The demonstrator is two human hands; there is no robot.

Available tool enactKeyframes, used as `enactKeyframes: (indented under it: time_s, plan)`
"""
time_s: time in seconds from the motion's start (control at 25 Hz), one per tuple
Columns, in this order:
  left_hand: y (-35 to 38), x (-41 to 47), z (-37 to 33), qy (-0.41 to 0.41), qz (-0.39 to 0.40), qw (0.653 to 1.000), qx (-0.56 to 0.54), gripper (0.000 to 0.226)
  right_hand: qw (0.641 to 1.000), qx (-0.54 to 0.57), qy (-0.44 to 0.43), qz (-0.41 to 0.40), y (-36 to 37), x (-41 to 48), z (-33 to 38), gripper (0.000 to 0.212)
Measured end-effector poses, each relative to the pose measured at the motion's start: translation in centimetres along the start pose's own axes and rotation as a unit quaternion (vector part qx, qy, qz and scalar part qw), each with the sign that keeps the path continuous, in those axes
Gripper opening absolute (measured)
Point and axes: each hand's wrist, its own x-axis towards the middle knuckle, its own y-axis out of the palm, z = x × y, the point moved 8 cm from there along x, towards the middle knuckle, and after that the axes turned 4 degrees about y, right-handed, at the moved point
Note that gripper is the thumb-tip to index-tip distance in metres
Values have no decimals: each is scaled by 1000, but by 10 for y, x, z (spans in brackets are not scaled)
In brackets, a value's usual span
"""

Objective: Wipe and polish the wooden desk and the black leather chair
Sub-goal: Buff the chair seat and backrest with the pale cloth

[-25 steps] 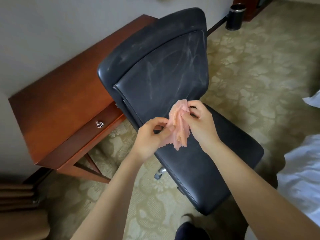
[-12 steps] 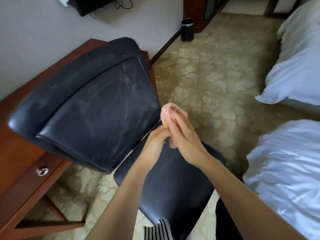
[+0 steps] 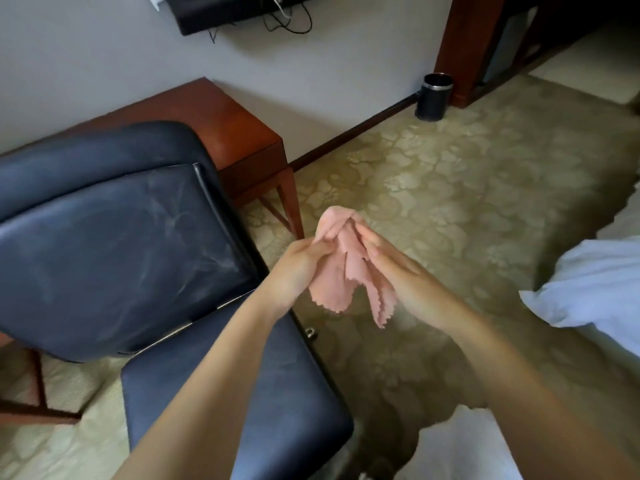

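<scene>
A pink cloth (image 3: pixel 341 275) with zigzag edges hangs between my two hands in mid-air, to the right of the chair. My left hand (image 3: pixel 298 268) pinches its left fold and my right hand (image 3: pixel 398 275) holds its right side, fingers along the fabric. The black leather chair (image 3: pixel 114 251) stands at the left, its backrest streaked with pale smears and its seat under my left forearm. Behind it the wooden desk (image 3: pixel 235 129) shows only its right end and one leg.
Patterned beige carpet (image 3: pixel 450 188) covers the floor to the right. A black waste bin (image 3: pixel 434 97) stands by the wall next to a wooden post. White bedding (image 3: pixel 588 282) lies at the right edge. Cables hang from a dark device on the wall above the desk.
The view has swung right and the chair now sits farther left. My hands have moved off the chair with the cloth, which has opened from a bunched wad into hanging folds.
</scene>
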Motion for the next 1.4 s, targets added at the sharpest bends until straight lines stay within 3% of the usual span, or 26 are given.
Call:
enactKeyframes:
  time_s: [0.08,0.32,0.52,0.72,0.84,0.92,1.0,1.12,1.24,1.4]
  plan:
    - [19,20,-14,-12,-1,1000,-17,29,1000,-21,-2,4,-47,-8,-2,43]
    - [72,92,-51,-20,55,997,-40,28,988,-125,-3,-88,-146,23,4,47]
    - [129,203,-79,9,129,991,-27,37,978,-171,11,-116,-229,104,6,30]
    - [147,375,-143,-13,78,995,65,29,971,-190,-2,-145,-384,222,20,8]
    - [170,478,-197,13,92,986,136,32,979,-113,-1,-171,-479,282,47,21]
    - [191,543,-232,62,60,977,193,29,979,-68,-4,-192,-532,313,61,23]
    - [227,605,-275,138,29,967,214,53,975,-29,-6,-221,-593,342,67,23]
    - [317,686,-340,264,96,933,224,70,965,10,-37,-260,-700,382,64,28]
    - [390,783,-373,273,148,927,209,53,947,138,-74,-281,-818,427,55,19]
    - [470,911,-422,252,139,944,164,36,924,235,-72,-294,-973,498,57,15]
